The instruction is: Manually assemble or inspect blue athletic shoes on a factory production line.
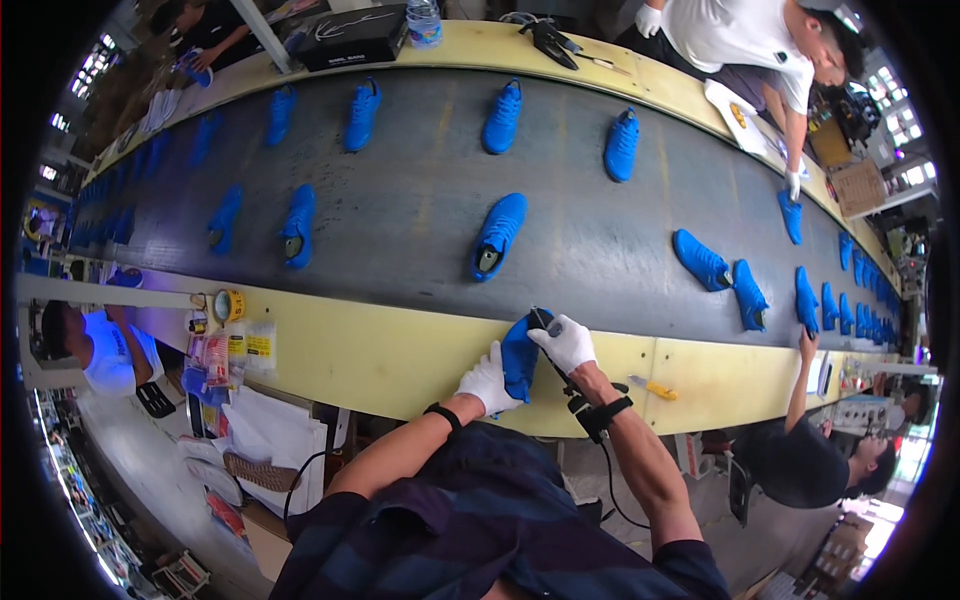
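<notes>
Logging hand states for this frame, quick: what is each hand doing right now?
Left hand: closed on the blue shoe, gripping its side.
Right hand: closed around a dark handheld tool whose tip meets the shoe's top.

Dark conveyor belt (420,200), yellow bench edges (370,350)

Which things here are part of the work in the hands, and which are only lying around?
In use:
- blue shoe, held by left hand
- dark tool, gripped by right hand

Lying about:
- yellow tape roll
- yellow-handled tool
- packets
- water bottle
- other blue shoes on the belt
</notes>
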Demonstrator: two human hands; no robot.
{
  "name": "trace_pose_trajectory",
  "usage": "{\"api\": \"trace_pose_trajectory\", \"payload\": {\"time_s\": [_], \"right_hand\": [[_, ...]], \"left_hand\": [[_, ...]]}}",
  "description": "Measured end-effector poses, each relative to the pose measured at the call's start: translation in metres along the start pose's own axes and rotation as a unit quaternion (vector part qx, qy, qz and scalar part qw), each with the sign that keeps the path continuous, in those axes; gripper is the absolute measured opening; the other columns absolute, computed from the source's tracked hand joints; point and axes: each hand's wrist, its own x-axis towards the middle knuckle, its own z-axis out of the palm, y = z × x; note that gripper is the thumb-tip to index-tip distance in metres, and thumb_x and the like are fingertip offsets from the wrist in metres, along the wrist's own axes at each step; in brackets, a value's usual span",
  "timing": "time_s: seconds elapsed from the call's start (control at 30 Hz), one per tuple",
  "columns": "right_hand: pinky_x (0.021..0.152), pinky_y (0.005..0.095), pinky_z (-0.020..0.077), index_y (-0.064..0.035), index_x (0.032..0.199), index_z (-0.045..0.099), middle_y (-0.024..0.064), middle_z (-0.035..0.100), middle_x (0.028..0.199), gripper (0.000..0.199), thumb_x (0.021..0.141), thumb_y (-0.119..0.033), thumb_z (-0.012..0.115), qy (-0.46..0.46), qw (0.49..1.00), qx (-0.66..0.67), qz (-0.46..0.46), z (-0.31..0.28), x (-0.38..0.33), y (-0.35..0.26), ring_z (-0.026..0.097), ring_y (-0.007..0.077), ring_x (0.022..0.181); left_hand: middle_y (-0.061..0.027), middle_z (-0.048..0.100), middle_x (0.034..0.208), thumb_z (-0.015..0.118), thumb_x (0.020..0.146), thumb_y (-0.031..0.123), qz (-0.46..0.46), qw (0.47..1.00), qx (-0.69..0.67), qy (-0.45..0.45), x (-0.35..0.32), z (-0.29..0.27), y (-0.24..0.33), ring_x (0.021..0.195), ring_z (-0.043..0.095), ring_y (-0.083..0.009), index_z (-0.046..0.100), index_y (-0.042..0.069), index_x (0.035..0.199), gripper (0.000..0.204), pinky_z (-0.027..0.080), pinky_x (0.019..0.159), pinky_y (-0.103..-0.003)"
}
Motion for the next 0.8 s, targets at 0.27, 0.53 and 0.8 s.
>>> {"api": "trace_pose_trajectory", "payload": {"time_s": [0.27, 0.53, 0.8], "right_hand": [[0.070, 0.0406, 0.0576, 0.0026, 0.089, 0.074, 0.0212, 0.073, 0.077, 0.051, 0.083, -0.047, 0.085, -0.013, 0.999, 0.046, -0.019, 0.006, 0.002, -0.020, 0.075, 0.0344, 0.073], [0.070, 0.0410, 0.0573, 0.0022, 0.088, 0.074, 0.0211, 0.073, 0.076, 0.051, 0.083, -0.048, 0.085, -0.009, 1.000, 0.007, -0.026, 0.006, 0.005, -0.020, 0.075, 0.0338, 0.073], [0.073, 0.0417, 0.0576, 0.0022, 0.091, 0.073, 0.0213, 0.074, 0.079, 0.053, 0.082, -0.049, 0.084, 0.018, 0.998, 0.065, 0.004, 0.006, 0.001, -0.001, 0.075, 0.0329, 0.076]], "left_hand": [[-0.0317, 0.055, 0.139, 0.086, 0.070, 0.054, -0.007, 1.000, 0.005, 0.010, -0.003, 0.005, 0.006, 0.122, 0.064, -0.0444, 0.010, -0.006, 0.161, 0.134, 0.053, 0.105, -0.048], [-0.0297, 0.057, 0.138, 0.086, 0.068, 0.057, 0.000, 0.999, 0.036, 0.009, 0.001, 0.007, 0.000, 0.119, 0.067, -0.0408, 0.009, -0.006, 0.162, 0.136, 0.055, 0.102, -0.046], [-0.0283, 0.058, 0.135, 0.087, 0.068, 0.059, 0.019, 0.998, 0.053, 0.039, 0.005, 0.020, -0.005, 0.115, 0.069, -0.0402, 0.007, -0.006, 0.162, 0.139, 0.055, 0.101, -0.045]]}}
